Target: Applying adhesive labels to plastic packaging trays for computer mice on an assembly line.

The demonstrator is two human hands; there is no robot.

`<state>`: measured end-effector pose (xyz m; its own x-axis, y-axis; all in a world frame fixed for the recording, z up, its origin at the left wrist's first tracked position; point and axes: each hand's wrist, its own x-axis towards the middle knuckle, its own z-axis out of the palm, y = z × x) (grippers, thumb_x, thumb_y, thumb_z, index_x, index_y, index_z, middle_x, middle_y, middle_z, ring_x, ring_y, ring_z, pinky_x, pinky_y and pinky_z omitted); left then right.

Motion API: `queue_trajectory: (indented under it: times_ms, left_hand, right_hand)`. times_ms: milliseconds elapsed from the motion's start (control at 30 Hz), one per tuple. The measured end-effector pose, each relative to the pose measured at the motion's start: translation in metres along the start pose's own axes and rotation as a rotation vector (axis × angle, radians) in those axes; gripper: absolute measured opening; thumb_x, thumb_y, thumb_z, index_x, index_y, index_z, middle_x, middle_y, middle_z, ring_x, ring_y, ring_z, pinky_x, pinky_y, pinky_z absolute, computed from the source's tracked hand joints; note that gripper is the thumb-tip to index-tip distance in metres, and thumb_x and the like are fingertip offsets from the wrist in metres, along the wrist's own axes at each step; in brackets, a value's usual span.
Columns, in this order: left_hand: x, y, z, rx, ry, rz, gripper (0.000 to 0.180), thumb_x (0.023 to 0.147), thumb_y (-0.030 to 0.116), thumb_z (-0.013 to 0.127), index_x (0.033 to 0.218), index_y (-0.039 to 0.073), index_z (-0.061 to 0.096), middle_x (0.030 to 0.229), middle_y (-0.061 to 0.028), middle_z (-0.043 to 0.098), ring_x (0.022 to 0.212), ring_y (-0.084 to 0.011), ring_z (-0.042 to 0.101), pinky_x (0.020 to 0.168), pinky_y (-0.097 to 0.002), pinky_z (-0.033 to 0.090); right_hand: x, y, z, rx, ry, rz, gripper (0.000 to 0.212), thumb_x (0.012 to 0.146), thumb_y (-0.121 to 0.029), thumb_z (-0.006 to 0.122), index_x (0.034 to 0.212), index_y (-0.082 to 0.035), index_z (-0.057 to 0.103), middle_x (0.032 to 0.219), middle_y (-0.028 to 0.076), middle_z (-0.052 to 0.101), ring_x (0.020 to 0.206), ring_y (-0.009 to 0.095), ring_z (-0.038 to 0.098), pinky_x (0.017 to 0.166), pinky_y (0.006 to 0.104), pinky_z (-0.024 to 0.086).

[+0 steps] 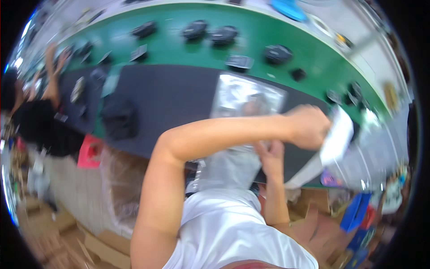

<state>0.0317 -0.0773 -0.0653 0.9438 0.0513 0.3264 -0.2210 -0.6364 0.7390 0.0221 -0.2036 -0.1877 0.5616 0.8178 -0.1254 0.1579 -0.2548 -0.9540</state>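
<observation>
My left arm reaches across to the right, and my left hand [309, 126] is curled closed beside a white panel or box edge [339, 136]. Motion blurs its fingers, so what it holds, if anything, is unclear. Below that forearm, my right hand [271, 158] pinches the edge of a clear plastic bag [230, 168] that hangs over the table's front edge. Beyond my forearm lies a shiny silvery bag [237, 94], flat on the dark grey mat [165, 96]. A blurred roundish shape shows on or in it.
Several black rounded items [224, 35] stand along the green table [174, 49]. A black bag-like bundle [120, 117] sits left on the mat. At far left another person [42, 121] works. A translucent bin [376, 152] stands right; cardboard boxes [313, 201] lie below.
</observation>
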Motion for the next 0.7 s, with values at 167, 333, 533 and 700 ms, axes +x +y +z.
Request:
queue_trajectory:
  times_ms: [167,333,533,700]
  left_hand:
    - [0.028,-0.067,0.026,-0.369,0.218,-0.053,0.031,0.089,0.035,0.067,0.094,0.005,0.072,0.074,-0.0134,0.069,0.068,-0.0251,0.068,0.063,-0.0349,0.052]
    - [0.025,-0.075,0.005,-0.441,0.162,-0.042,0.024,0.085,0.021,0.073,0.100,0.003,0.072,0.081,-0.0054,0.068,0.071,-0.0105,0.064,0.066,-0.0254,0.050]
    - [0.023,-0.073,-0.005,-0.669,-0.102,-0.031,0.052,0.082,0.005,0.073,0.131,0.006,0.055,0.098,-0.0050,0.066,0.088,-0.0120,0.062,0.083,-0.0273,0.050]
    - [0.020,-0.077,0.002,-0.573,-0.146,0.049,0.060,0.080,0.009,0.078,0.135,0.008,0.053,0.100,-0.0050,0.063,0.093,-0.0139,0.061,0.082,-0.0301,0.050]
  right_hand:
    - [-0.022,-0.030,-0.010,0.024,0.061,0.035,0.085,0.085,-0.025,0.075,0.150,0.001,0.026,0.097,0.011,0.066,0.069,0.016,0.064,0.064,0.0266,0.051]
    - [-0.049,-0.076,-0.035,-0.269,0.145,-0.221,0.069,0.082,-0.021,0.076,0.141,0.000,0.045,0.110,0.014,0.067,0.071,0.020,0.067,0.060,0.0294,0.053]
    - [-0.037,-0.083,-0.084,-0.155,0.409,-0.367,0.032,0.079,-0.001,0.071,0.111,-0.004,0.068,0.092,0.005,0.070,0.073,0.009,0.064,0.059,0.0209,0.047]
    - [0.001,-0.076,-0.103,-0.223,0.687,-0.473,0.050,0.076,-0.003,0.075,0.124,-0.006,0.061,0.107,0.007,0.067,0.082,0.013,0.065,0.064,0.0242,0.049]
